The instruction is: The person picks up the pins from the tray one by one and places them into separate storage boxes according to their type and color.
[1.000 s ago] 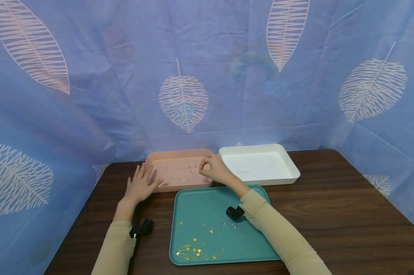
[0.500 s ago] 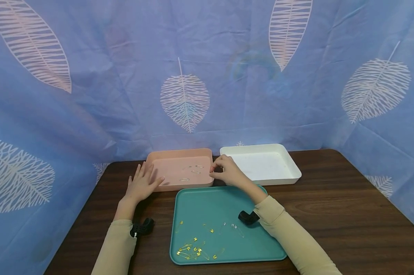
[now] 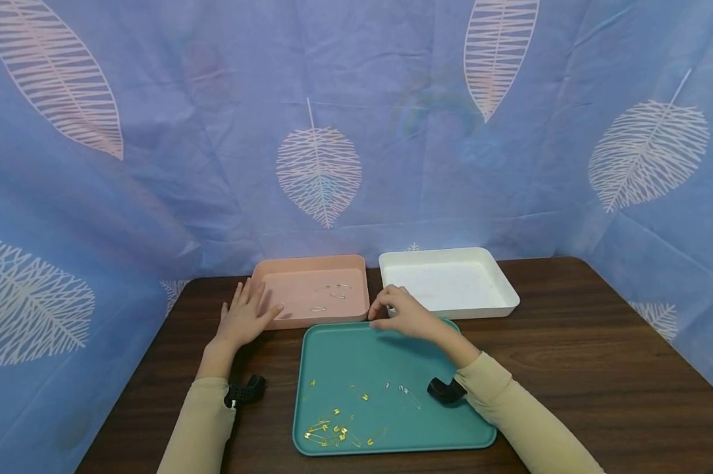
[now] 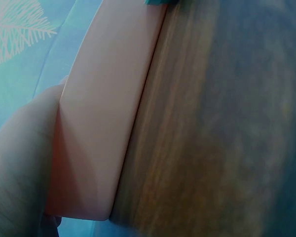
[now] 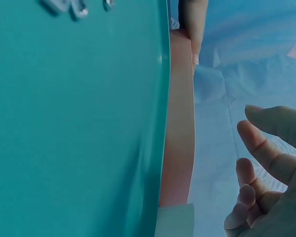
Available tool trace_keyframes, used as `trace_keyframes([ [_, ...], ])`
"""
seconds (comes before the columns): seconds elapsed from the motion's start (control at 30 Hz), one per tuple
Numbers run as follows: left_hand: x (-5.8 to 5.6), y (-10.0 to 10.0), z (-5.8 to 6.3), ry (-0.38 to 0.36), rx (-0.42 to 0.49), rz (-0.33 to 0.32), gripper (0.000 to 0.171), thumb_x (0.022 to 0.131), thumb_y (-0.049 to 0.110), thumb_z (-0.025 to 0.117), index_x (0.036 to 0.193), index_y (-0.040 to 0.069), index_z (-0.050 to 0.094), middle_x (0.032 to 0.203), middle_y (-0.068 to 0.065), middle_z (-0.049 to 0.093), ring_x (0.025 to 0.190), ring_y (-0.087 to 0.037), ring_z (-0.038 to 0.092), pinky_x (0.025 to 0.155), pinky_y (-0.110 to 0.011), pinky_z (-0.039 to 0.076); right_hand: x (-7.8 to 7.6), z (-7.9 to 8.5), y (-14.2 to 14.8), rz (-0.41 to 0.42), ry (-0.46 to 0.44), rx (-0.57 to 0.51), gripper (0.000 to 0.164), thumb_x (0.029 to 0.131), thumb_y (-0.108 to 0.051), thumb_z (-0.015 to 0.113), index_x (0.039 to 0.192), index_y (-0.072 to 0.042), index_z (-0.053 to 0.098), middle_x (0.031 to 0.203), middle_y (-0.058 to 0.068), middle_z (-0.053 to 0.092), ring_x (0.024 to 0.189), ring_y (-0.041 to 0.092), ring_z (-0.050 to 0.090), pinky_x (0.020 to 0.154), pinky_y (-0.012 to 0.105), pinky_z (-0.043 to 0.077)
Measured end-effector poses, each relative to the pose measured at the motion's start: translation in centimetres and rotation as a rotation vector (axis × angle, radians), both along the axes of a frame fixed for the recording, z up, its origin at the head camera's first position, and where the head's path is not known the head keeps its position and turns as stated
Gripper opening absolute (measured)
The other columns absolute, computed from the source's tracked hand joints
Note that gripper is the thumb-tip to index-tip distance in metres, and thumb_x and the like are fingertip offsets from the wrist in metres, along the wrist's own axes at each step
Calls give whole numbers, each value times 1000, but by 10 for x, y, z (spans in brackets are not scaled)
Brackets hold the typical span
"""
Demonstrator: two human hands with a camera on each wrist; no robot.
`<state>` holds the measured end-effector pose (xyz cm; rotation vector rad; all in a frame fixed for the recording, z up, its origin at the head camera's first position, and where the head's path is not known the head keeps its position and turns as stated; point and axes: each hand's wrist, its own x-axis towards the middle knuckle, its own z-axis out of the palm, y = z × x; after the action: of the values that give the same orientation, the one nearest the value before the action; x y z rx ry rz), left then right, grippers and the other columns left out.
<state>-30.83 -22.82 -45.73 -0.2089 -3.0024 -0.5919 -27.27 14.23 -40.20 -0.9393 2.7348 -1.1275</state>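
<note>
My left hand [image 3: 241,321] rests with spread fingers on the near left corner of the pink tray [image 3: 297,266]; the left wrist view shows the thumb side against the tray's wall [image 4: 106,98]. Several silver safety pins [image 3: 318,309] lie in that tray. My right hand [image 3: 412,317] hovers above the far edge of the green tray [image 3: 356,349]. Its thumb and forefinger stand apart, and the right wrist view shows nothing between the fingers [image 5: 274,160]. Gold safety pins [image 3: 326,434] cluster at the green tray's near left. A few silver safety pins [image 3: 405,390] lie right of them.
A white tray [image 3: 451,280] stands at the back right beside the pink one. All the trays are on a dark wooden table [image 3: 593,355]. A blue leaf-patterned cloth [image 3: 392,184] hangs behind and at both sides.
My right hand has drawn back from over the pink tray, rightward and toward me, and its pinched fingers have parted. The silver pins there are now uncovered. My left hand has stayed put.
</note>
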Motion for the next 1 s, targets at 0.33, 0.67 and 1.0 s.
trace_keyframes([
  [0.33,2,0,2,-11,-4,6,90,92,68,44,158,17,13,164,-20,3,151,-41,0,110,-74,6,14,-6,11,149,-53,46,14,88,-21,72,96,-10,70,107,5,56,103,31,47,89,44,39],
  [0.67,2,0,3,-10,-4,8,90,91,68,44,158,16,13,164,-20,3,151,-42,0,110,-75,6,19,-14,13,286,-120,133,17,84,-24,76,98,-16,71,112,0,52,109,18,40,94,40,38],
  [1.0,1,1,4,-5,8,-1,90,92,67,45,158,16,14,164,-20,4,151,-41,1,110,-75,6,25,-18,10,388,-115,243,12,81,-21,79,91,-19,73,108,-4,50,102,10,34,89,28,37],
])
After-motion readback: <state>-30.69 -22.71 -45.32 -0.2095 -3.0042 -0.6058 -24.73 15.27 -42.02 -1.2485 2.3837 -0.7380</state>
